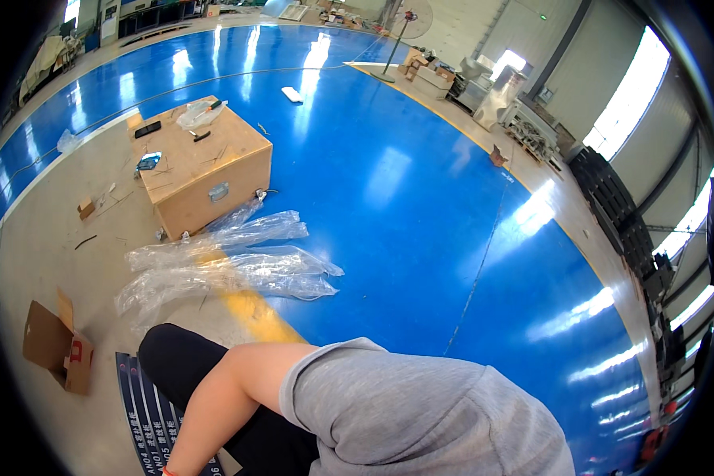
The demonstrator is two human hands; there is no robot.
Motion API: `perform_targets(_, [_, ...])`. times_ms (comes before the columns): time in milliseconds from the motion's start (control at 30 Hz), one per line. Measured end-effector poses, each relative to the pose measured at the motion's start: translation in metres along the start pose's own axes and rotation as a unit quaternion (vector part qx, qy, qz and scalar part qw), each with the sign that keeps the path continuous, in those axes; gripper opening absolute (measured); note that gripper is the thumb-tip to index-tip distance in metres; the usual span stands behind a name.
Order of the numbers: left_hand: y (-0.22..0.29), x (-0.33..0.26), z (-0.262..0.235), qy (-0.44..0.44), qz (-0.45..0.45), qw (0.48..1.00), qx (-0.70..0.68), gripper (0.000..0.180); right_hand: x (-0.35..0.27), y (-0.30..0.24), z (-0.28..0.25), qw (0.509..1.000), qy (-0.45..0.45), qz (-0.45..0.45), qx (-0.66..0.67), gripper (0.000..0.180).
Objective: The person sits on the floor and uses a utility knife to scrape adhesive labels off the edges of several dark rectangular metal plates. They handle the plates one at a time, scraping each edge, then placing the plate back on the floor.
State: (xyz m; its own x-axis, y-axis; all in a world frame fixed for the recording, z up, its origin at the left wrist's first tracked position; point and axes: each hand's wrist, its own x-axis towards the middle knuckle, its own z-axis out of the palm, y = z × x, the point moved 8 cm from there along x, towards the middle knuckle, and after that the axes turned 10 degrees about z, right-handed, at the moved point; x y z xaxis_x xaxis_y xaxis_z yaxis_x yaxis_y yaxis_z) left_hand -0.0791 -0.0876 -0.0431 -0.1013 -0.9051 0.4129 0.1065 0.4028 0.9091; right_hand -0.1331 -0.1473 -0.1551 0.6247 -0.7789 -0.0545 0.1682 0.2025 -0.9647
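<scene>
Neither of my hands shows. One bare forearm in a grey short sleeve (pixel 404 397), apparently my right, reaches down to the lower left, and its hand is cut off by the lower edge. A red band (pixel 167 472) circles that wrist. Beside the wrist, several long dark blue label strips (pixel 140 420) with white lettering lie side by side on the floor, partly hidden by my arm and my dark-clad knee (pixel 178 357). What the hand touches there is out of view.
An open cardboard box (pixel 77 369) stands left of the strips. Crumpled clear plastic wrap (pixel 254 274) lies ahead, by a wooden crate (pixel 214 190) carrying a black phone (pixel 147 128), a blue packet (pixel 149 161) and small tools. A stand fan (pixel 404 36) is far off.
</scene>
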Motion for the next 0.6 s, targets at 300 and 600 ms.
perform_targets(300, [-0.017, 0.0, -0.026, -0.008, 0.058, 0.995, 0.081, 0.047, 0.025, 0.01, 0.011, 0.998, -0.028, 0.025, 0.045, 0.031])
perform_targets(600, [-0.096, -0.066, -0.09, -0.047, -0.038, 0.98, 0.191, 0.06, 0.047, 0.029, 0.018, 0.981, 0.088, -0.064, -0.159, 0.023])
